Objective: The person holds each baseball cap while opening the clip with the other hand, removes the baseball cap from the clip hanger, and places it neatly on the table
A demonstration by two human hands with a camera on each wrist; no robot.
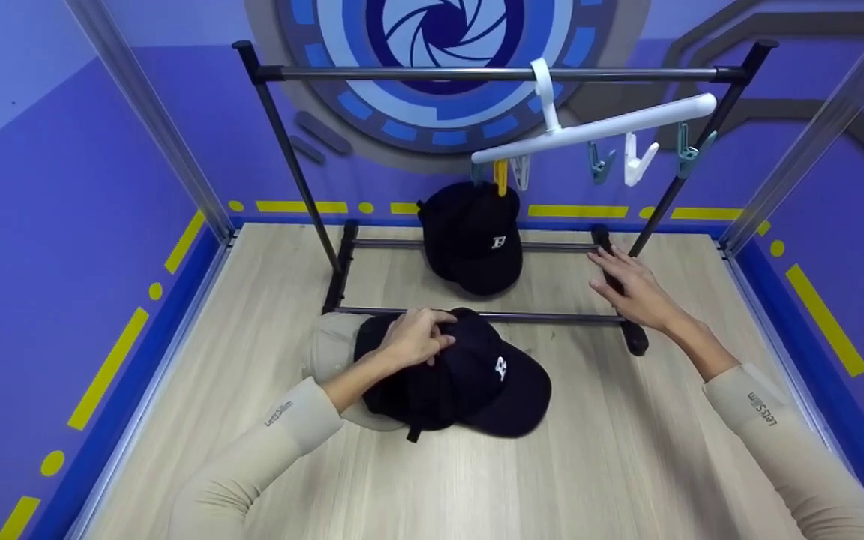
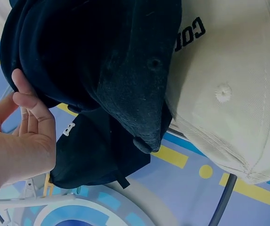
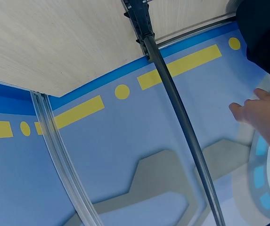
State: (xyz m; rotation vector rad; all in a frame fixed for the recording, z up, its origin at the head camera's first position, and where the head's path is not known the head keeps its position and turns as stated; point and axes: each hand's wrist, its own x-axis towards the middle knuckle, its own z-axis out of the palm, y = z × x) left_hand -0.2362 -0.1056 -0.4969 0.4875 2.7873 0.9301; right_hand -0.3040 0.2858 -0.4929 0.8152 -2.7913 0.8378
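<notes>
- The garment rack, a tubular frame, stands at the back of the wood-grain tabletop, before a purple-blue printed wall.
- A white clip hanger hooks over the rack's top rail, tilted, its right end higher; a yellow clip hangs at its lower end, teal and white clips further right.
- Beneath that lower end, the hanging cap, dark with a white emblem, blocks part of the rack's rear bottom rail.
- Partly hidden: the beige cap, largely covered by the others; its lettering is interrupted in the left wrist view. The second dark cap shows no front.
- Cut off: the right grip and the hanging cap, both at the edge of the right wrist view.
- In front of the rack's lower front rail, left of centre, lie the three nested caps, with the front dark cap rightmost, its brim pointing right.
- The left grip rests on this group, fingers bent against the front dark cap's crown; whether they pinch cloth cannot be told.
- The right grip, fingers extended and holding nothing, overlaps the rack's right foot in the head view, well apart from the nested caps.
</notes>
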